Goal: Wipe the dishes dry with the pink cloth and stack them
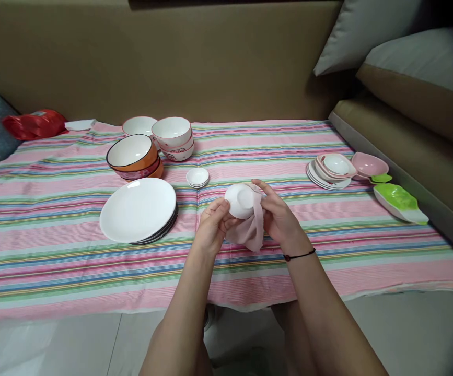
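Observation:
A small white bowl (239, 201) is held up over the striped cloth, its underside with the foot ring turned towards me. My left hand (213, 222) pinches the bowl's left rim, thumb on the outside. On the other side my right hand (277, 211) grips a pale pink cleaning cloth (252, 230) pressed against the bowl's right edge. The cloth hangs down below the bowl, and some of my right fingers are hidden behind it. Just left of my hands sits a short stack of small white dishes (197, 176).
At left stand large white plates (140, 209), orange bowls (132, 154) and white red-rimmed bowls (172, 133). Small plates and bowls (334, 169), a pink bowl (369, 164) and a green leaf-shaped dish (398, 201) lie at right. A red plastic package (36, 124) rests at far left; cushions (422, 68) lean at right.

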